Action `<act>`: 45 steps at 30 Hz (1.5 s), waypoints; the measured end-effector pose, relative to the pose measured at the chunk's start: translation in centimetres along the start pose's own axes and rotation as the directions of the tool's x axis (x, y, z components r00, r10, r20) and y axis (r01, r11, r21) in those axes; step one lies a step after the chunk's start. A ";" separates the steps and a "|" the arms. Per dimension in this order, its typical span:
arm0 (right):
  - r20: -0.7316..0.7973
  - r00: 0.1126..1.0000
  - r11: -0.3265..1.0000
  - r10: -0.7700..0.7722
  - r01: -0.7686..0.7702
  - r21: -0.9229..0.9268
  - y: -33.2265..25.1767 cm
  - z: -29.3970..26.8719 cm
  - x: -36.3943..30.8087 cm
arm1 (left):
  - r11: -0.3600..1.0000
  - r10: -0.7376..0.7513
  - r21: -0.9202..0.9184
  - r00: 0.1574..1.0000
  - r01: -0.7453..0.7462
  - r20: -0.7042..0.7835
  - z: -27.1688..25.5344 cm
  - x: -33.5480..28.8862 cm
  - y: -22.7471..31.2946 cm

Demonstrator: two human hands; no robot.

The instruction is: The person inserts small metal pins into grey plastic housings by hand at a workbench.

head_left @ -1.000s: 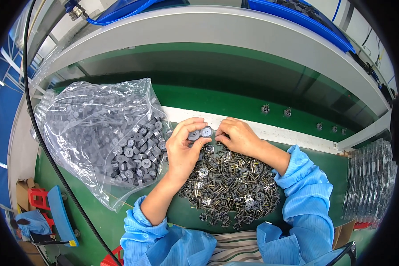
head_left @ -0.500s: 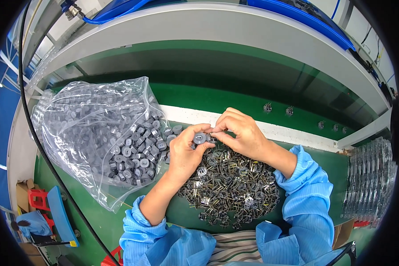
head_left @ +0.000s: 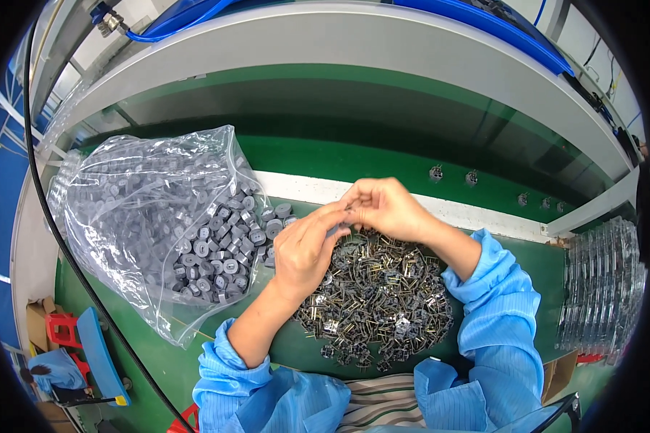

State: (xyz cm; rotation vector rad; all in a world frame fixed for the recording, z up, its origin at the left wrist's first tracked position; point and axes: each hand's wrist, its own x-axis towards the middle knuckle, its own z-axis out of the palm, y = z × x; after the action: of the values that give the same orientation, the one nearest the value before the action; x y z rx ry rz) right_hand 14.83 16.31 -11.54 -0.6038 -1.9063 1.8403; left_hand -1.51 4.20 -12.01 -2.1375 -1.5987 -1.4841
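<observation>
Both hands meet fingertip to fingertip over the pile of metal parts (head_left: 372, 299), left hand (head_left: 303, 249) and right hand (head_left: 386, 209) pinching one small part (head_left: 341, 227) between them, bag of grey rings (head_left: 166, 224) to the left on the green tabletop (head_left: 527, 267).

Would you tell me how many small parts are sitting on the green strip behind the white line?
4: two side by side near the middle, two more further right. The hands may hide others.

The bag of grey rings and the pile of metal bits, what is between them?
In the head view, the left hand and its forearm lie between the bag and the pile.
</observation>
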 end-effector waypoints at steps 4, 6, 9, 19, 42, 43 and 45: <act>-0.346 0.929 0.896 -0.129 -0.041 -0.442 1.7 -5.3 1.3 | 0.900 -0.316 -0.338 0.946 0.273 -0.076 -0.4 -0.2 -2.2; -0.398 0.867 0.584 -0.299 -0.164 -0.795 2.7 -7.9 1.4 | 0.399 -0.735 -0.614 0.638 0.681 0.229 -2.1 1.1 -1.9; -0.326 0.853 0.380 -0.407 -0.167 -0.910 4.4 -9.4 1.2 | 0.028 -0.705 -0.867 0.625 0.498 0.336 -2.0 1.1 -3.4; 0.002 0.898 0.568 -0.440 0.281 -0.774 4.0 0.5 3.2 | -0.149 -0.641 -0.833 0.589 0.534 0.492 -2.2 1.3 -2.8; -0.056 0.791 0.600 -0.610 0.414 -0.684 -1.0 1.5 0.6 | 0.033 -0.560 -0.730 0.618 0.682 0.552 -0.8 0.1 -1.6; 0.003 0.762 0.519 -0.648 0.444 -0.730 -1.0 1.4 0.6 | -0.071 -0.548 -0.740 0.594 0.669 0.589 -0.7 0.0 -1.7; 0.124 0.707 0.331 -0.696 0.470 -0.818 -2.1 1.6 0.4 | -0.123 -0.538 -0.760 0.600 0.639 0.592 -0.6 -0.6 -2.4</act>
State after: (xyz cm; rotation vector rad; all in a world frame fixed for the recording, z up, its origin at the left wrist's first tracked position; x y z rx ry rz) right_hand 13.59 15.17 -9.53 -0.2665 -2.2890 0.3060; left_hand -3.72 4.52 -13.19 -1.6011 -2.1259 -3.6356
